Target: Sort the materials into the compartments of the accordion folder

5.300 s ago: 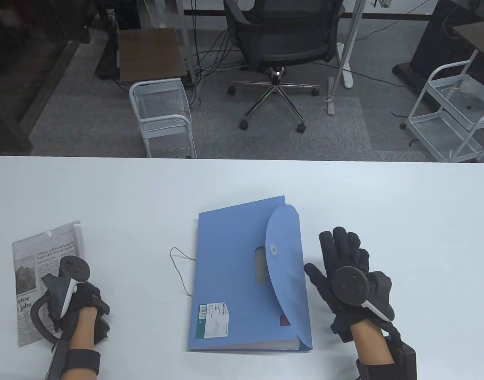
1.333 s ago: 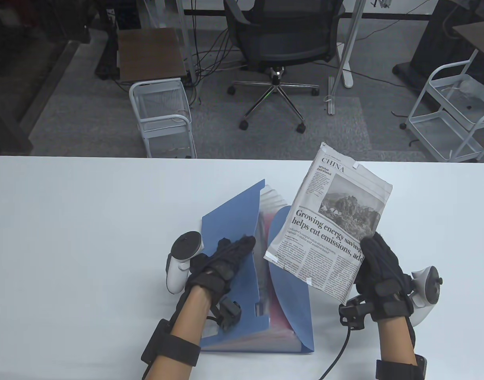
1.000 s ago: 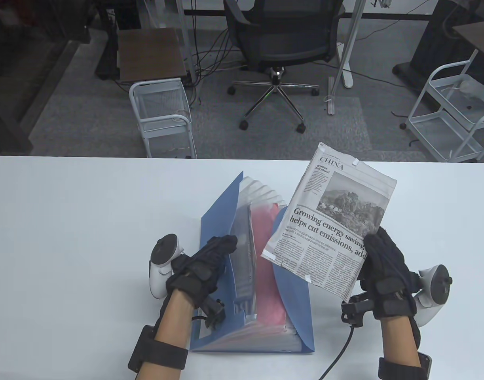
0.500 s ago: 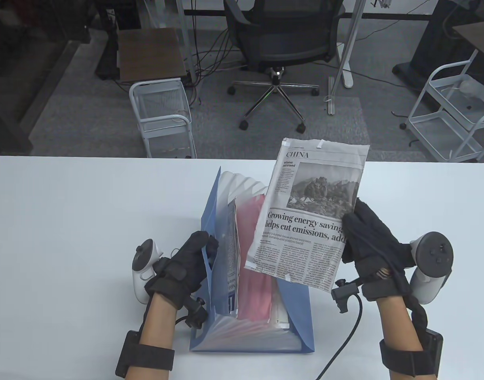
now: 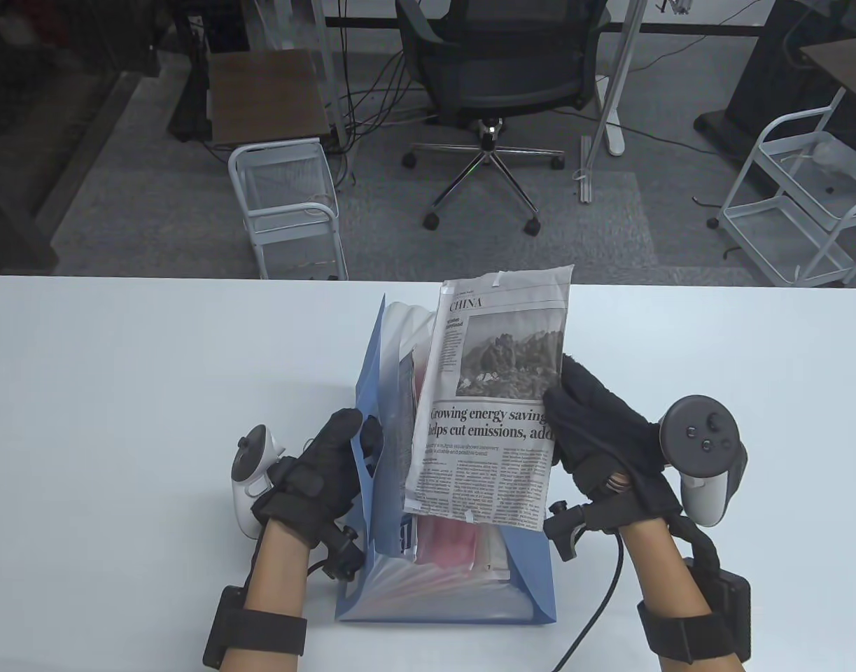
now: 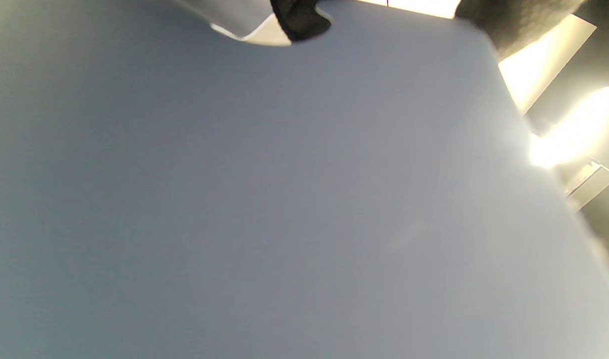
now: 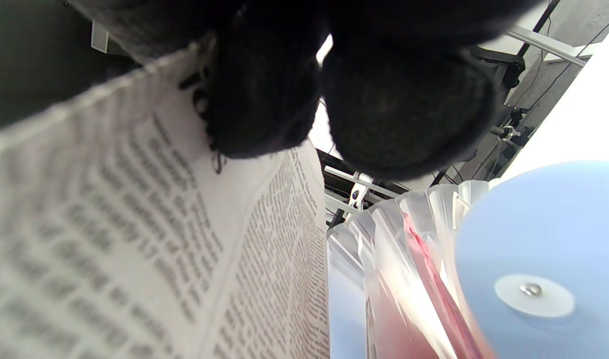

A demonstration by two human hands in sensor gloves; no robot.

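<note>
While left hand (image 5: 330, 462) grips folder (image 5: 532, 581) front cover wide, right hand (image 5: 595, 434) pinching newspaper (image 5: 490, 413) should lower near edge squarely into open pocket.

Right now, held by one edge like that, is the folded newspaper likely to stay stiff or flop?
Probably fairly stiff: the newspaper stands nearly flat while the right hand grips only its right edge. Likely light too. Its unsupported bottom corner may still catch on the folder.
</note>
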